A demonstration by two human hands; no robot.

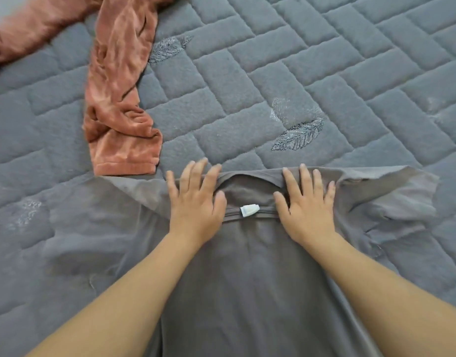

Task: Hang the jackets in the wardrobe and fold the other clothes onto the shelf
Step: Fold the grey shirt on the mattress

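Grey quilted bedding [286,73] is lying under everything in view, its brick-pattern stitching and embroidered leaf motifs extending well beyond both hands. Resting flat on it is a grey-brown T-shirt [234,279], its body running from the hands back toward the person and its short sleeves spreading out to either side of the hands. A rust-coloured velvet garment [118,99] is lying rumpled beyond and to the left of the left hand, its hem ending just beside the shirt's left sleeve. The left hand [196,199] is pressing flat on the shirt at the left of the collar, fingers straight and spread, gripping nothing. The right hand [306,202] is pressing flat at the right of the collar in the same way. A small white label [250,210] is sitting on the neckline seam between the two hands.
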